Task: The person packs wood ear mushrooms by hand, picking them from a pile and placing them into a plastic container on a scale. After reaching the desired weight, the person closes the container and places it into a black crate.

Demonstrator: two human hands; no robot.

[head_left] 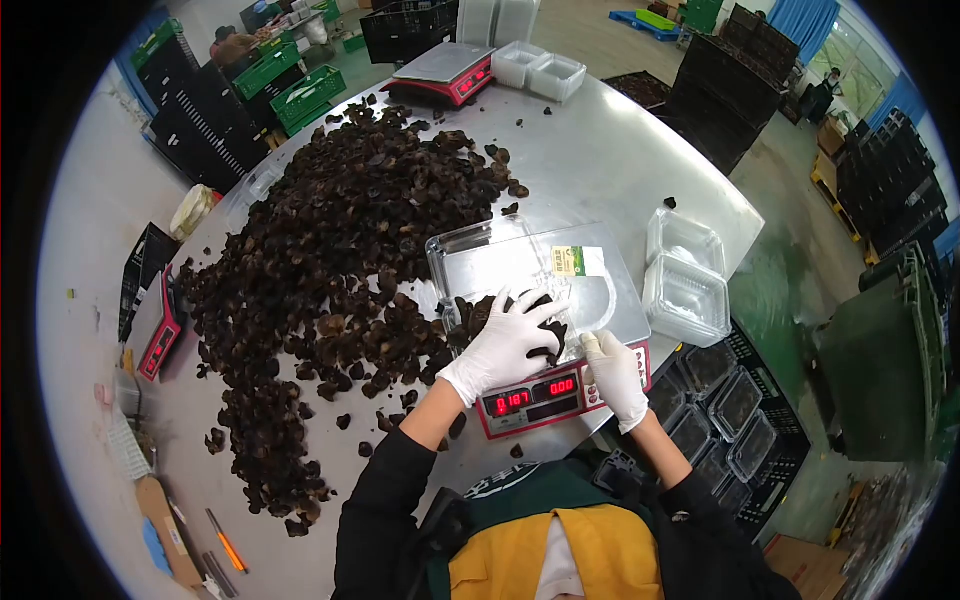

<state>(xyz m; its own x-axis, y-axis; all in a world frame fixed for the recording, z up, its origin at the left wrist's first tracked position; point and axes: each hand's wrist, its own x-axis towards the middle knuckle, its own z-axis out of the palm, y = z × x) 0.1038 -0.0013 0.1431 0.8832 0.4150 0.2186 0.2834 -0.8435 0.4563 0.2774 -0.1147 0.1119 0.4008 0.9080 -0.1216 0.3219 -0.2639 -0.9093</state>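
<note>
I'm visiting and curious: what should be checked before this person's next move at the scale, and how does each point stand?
1. The tray sits on the scale: ok.
2. The left hand rests on the mushrooms in the tray: ok.
3. The right hand is at the tray's front edge: ok.
4. The display is lit: ok.
5. Weight on target: cannot tell.
6. The spare trays are beside the scale: ok.

Hidden: contents of clear plastic tray (450, 300) on red-fronted steel scale (545, 402), under white-gloved left hand (500, 345); fingertips of white-gloved right hand (612, 375) unseen, perhaps gripping tray edge; print on green-white label (578, 262) unreadable.
</note>
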